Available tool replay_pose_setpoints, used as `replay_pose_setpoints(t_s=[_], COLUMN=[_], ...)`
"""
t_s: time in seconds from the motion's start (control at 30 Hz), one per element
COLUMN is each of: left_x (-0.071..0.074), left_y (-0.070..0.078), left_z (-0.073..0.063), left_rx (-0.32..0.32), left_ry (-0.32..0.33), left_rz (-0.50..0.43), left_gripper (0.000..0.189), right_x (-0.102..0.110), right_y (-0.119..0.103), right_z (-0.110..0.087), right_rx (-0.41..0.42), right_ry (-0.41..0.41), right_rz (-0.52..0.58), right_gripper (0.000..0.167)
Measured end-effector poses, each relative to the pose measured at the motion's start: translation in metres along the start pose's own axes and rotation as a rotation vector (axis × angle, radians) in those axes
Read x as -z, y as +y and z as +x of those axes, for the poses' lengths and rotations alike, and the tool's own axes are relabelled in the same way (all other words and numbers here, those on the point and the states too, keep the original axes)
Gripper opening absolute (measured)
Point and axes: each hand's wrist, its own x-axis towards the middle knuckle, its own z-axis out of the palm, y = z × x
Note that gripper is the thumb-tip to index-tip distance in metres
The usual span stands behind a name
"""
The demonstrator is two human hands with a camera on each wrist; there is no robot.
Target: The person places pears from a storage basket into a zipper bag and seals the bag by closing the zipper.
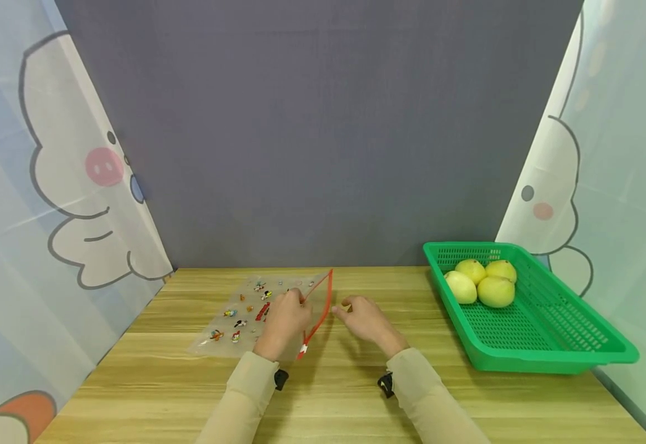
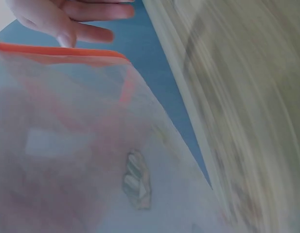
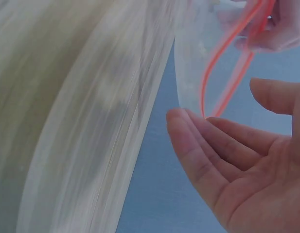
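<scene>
A clear zip bag [image 1: 219, 324] printed with small cartoon figures lies toward the left of the wooden table. Its red zip edge [image 1: 325, 305] faces right, and the mouth gapes apart. My left hand [image 1: 290, 312] grips the bag close to the mouth; the right wrist view shows those fingers [image 3: 273, 41] pinching at the red strip. Just right of the mouth, my right hand [image 1: 364, 319] holds nothing, its fingers extended and the thumb apart in the right wrist view. A white zip slider [image 1: 303, 349] sits at the near end of the strip.
A green plastic basket [image 1: 467, 339] stands at the table's right side with several yellow round fruits [image 1: 496, 291] grouped at its far left corner. Behind the wooden table [image 1: 334, 404] hangs a dark grey cloth [image 1: 323, 135], with cartoon-printed curtains [image 1: 0, 246] at both sides.
</scene>
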Motion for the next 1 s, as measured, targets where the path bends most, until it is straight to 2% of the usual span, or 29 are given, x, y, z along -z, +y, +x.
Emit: replay_pose_setpoints(t_s=[0.13, 0.27, 0.47, 0.6, 0.87, 1.0], left_x=[0.001, 0.002, 0.002, 0.001, 0.002, 0.004], left_y=[0.006, 0.014, 0.021, 0.024, 0.036, 0.043], left_z=[-0.001, -0.003, -0.008, -0.010, -0.015, -0.015], left_rx=[-0.039, -0.045, -0.068, -0.095, -0.250, -0.322], left_ry=[0.012, 0.016, 0.000, 0.018, 0.168, 0.279], left_rz=[-0.013, -0.026, -0.059, -0.026, 0.107, 0.201], left_gripper=[0.013, 0.011, 0.016, 0.020, 0.027, 0.033], right_x=[0.000, 0.000, -0.001, -0.002, 0.000, 0.004], right_y=[-0.002, -0.002, -0.001, -0.001, -0.005, -0.008], right_z=[0.000, 0.001, 0.000, 0.000, -0.003, -0.003], right_rx=[0.011, 0.028, 0.045, 0.044, 0.050, 0.054], right_ry=[0.002, -0.008, 0.011, 0.042, 0.093, 0.126], right_rz=[0.025, 0.069, 0.115, 0.130, 0.134, 0.128], right_gripper=[0.046, 0.036, 0.034, 0.029, 0.019, 0.016])
